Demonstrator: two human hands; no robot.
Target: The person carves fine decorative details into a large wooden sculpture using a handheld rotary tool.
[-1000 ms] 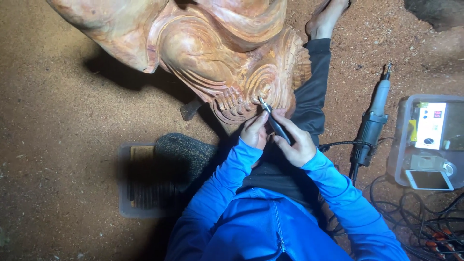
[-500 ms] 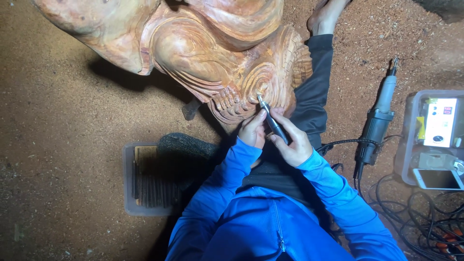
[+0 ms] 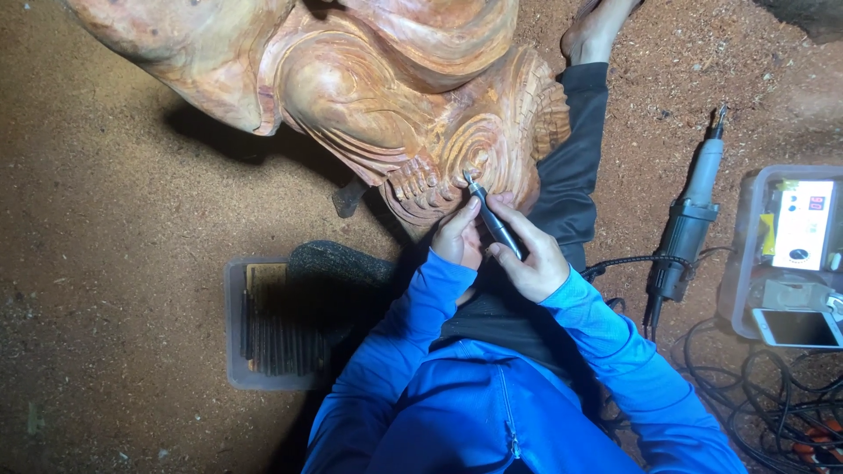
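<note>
1. Hands: our right hand [image 3: 534, 260] grips the rotary handpiece [image 3: 493, 219] like a pen; left hand [image 3: 458, 235] curls closed, steadying its shaft.
2. Bit touches the wooden carving [image 3: 369, 88] at its lower scroll, above our lap on the sawdust floor [image 3: 105, 263].
3. Progress: grooves mostly cut, fine detailing seemingly left.
4. Grey grinder [image 3: 689, 219] lies idle toward the floor's right edge.

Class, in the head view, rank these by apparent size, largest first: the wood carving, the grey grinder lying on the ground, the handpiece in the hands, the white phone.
1. wood carving
2. grey grinder
3. and 4. handpiece and white phone: look alike, unranked.
</note>
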